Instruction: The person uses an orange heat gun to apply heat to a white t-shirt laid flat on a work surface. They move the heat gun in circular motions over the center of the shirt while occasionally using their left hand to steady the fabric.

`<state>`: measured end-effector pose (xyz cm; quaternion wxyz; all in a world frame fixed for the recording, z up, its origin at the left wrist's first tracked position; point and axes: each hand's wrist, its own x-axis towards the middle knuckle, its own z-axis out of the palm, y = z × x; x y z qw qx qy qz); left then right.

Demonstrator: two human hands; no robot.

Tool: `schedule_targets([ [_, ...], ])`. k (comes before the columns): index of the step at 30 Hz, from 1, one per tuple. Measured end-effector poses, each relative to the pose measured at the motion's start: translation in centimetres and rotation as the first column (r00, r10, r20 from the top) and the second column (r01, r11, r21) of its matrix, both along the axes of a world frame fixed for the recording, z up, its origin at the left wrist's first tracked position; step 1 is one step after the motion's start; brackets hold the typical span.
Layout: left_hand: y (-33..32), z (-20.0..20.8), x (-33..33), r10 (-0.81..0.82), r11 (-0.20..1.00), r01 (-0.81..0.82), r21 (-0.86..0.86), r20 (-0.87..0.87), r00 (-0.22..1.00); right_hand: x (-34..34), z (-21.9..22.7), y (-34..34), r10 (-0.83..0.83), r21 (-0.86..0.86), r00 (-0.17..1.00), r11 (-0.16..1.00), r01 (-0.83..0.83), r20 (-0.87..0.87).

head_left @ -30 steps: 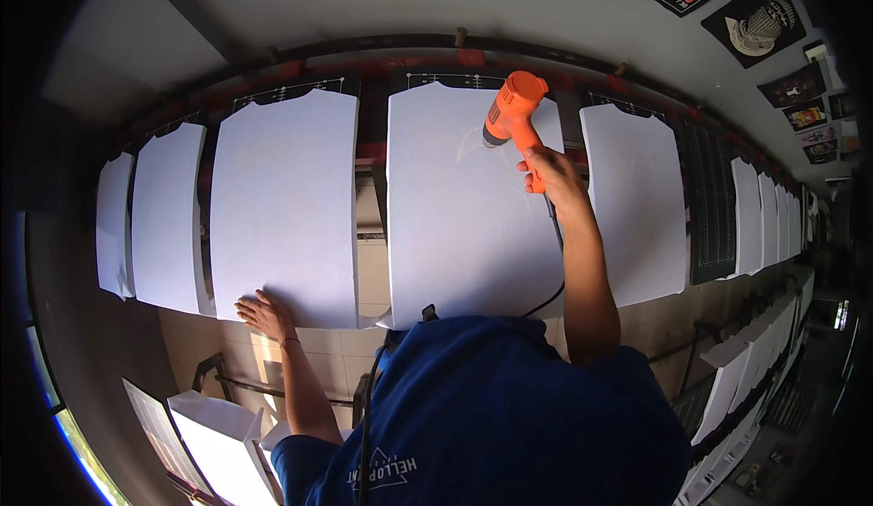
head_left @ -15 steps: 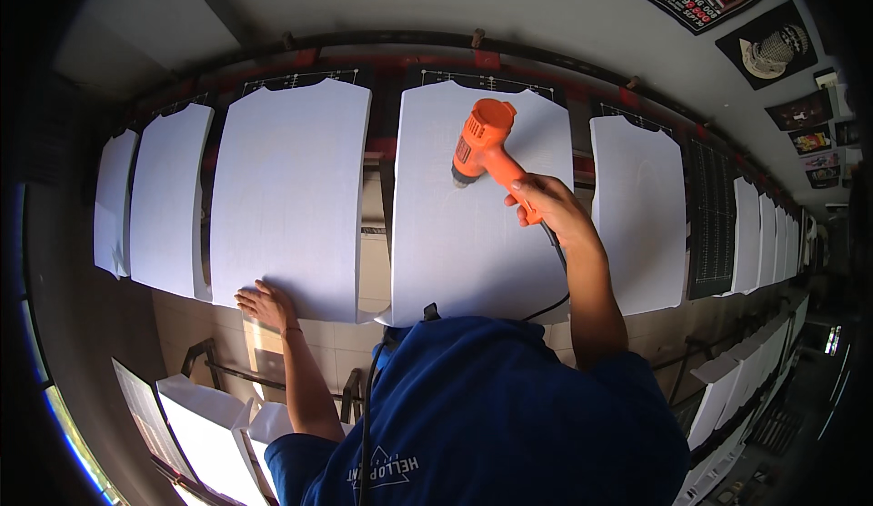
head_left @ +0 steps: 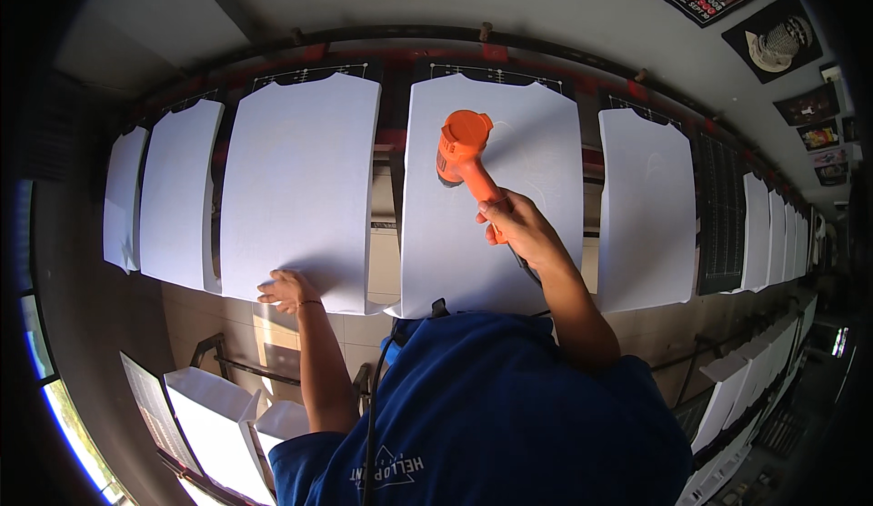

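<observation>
Has the left hand [head_left: 289,291] open and empty at the near edge of the left cloth [head_left: 300,179], unclear whether touching, and the right hand [head_left: 525,229] wrapped around the heat gun [head_left: 466,147] above the middle cloth [head_left: 436,256]. Seems to be heating that cloth; likely calls for an even sweep without contact.

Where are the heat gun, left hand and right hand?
Heat gun [head_left: 472,165], head view: upper handle, just below the body.
Left hand [head_left: 289,291], head view: back of the hand.
Right hand [head_left: 524,224], head view: near the thumb's base.
</observation>
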<state>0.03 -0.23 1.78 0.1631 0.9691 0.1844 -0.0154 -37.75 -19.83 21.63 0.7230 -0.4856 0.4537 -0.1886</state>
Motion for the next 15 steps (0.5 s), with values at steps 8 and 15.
schedule_targets([
  [8, 0.5, -3.1, 0.1, -0.083, 0.989, 0.071, 0.128, 0.097, 0.992, -0.2, 1.9, 1.7, 0.107, 0.037, 0.994, 0.994, -0.106, -0.031],
  [15, 4.0, -9.7, 2.8, -0.012, 0.984, 0.076, -0.163, 0.366, 0.931, -0.6, 0.4, 1.5, -0.088, -0.073, 0.989, 0.994, 0.080, -0.118],
])
